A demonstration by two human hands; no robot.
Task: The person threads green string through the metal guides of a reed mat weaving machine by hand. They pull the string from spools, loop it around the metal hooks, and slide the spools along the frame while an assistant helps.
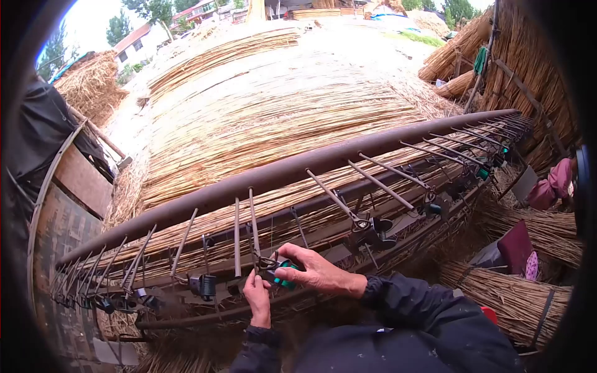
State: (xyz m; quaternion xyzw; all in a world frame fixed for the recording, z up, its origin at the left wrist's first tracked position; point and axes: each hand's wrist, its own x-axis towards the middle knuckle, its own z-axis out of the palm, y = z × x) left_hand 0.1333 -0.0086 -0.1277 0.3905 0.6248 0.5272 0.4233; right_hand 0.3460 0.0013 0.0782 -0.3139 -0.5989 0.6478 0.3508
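Observation:
Both hands meet at one metal rod (pixel 254 217) hanging from the long brown pipe (pixel 273 178). At the rod's lower end is a dark metal fitting with a green spool (pixel 285 275), partly covered by fingers. My right hand (pixel 320 273) comes from the right, its thumb and fingers closed around the green spool. Just left of it, my left hand (pixel 258 300) points upward with thumb and fingertips pinched together below the fitting. What lies between those fingertips is too small to make out. A thin thread runs upward near the rod.
A large mat of straw-like stalks (pixel 273 118) spreads beyond the pipe. Several more rods carry dark spool holders (pixel 371 233) on both sides. Bound stalk bundles (pixel 507 295) lie at the right, near another person's pink sleeve (pixel 553 184). A wooden board (pixel 84 180) stands at left.

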